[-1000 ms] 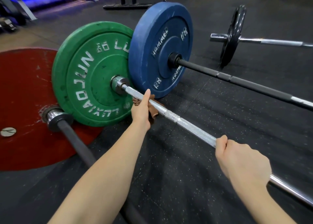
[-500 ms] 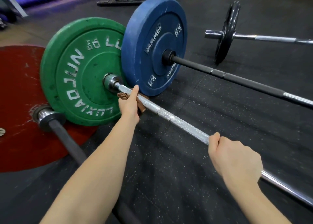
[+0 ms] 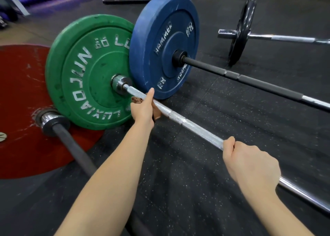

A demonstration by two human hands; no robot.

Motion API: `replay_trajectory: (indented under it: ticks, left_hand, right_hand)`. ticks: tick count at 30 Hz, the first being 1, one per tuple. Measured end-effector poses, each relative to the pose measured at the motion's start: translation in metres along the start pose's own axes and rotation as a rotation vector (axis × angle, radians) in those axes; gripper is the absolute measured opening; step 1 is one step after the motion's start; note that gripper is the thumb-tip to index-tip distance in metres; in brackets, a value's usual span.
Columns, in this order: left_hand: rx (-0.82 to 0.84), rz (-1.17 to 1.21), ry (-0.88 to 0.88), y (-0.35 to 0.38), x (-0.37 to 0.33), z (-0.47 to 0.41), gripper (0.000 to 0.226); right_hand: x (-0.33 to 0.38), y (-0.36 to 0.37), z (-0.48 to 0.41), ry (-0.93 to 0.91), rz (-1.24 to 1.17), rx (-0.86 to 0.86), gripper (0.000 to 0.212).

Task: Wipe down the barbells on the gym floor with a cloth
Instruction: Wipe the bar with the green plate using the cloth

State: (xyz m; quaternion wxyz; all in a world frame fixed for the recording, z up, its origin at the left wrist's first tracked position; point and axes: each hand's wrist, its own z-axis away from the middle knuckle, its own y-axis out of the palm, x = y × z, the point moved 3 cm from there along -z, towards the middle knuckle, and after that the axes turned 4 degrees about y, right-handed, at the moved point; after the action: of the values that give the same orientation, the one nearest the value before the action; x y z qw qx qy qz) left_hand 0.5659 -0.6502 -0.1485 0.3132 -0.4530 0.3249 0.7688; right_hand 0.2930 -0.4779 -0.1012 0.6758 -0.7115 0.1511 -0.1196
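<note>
Red plate (image 3: 21, 110) lies at the far left, with a dark bar (image 3: 75, 146) running from its collar toward the viewer. Next right stands the green plate (image 3: 85, 71), mounted on the silver bar (image 3: 192, 126), the one under treatment. Left hand (image 3: 143, 108) is closed round that bar just beside the green plate's collar, thumb pointing up along it. The brown cloth (image 3: 158, 114) is wrapped between palm and steel, and its ends show on either side of the hand. Blue plate (image 3: 164, 44) stands behind, on a black bar (image 3: 250, 80) that lies apart from the silver one. Right hand (image 3: 250, 166) is clamped bare on the silver bar further along, fingers curled over it, evidently steadying it. Furthest right sits a thin black plate (image 3: 241, 32) on a chrome bar (image 3: 285, 38). Assessment: the cloth should encircle the bar fully, with pressure firm enough to work into the knurling. The stroke should run from the collar toward the right hand, which should hold the bar against rolling on the rubber floor (image 3: 178, 182). Count: four barbells, four plates visible, one cloth, two hands.
</note>
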Motion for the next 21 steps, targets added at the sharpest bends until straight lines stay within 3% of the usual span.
replay_trajectory:
  ticks: [5, 11, 17, 21]
  left_hand:
    - [0.028, 0.042, -0.041, -0.006, -0.005, 0.007, 0.092]
    - [0.012, -0.051, -0.132, 0.008, 0.008, 0.042, 0.125]
    - [0.032, -0.085, -0.156, 0.018, 0.021, 0.067, 0.107]
    - [0.051, 0.009, -0.192, 0.019, 0.027, 0.065, 0.11]
  right_hand:
    - [0.001, 0.004, 0.002, 0.012, -0.022, -0.008, 0.054]
    - [0.001, 0.006, 0.003, 0.008, 0.043, -0.025, 0.06]
    - [-0.001, 0.008, -0.001, 0.043, -0.011, -0.014, 0.059]
    - [0.0, 0.009, -0.001, -0.002, 0.007, -0.024, 0.055]
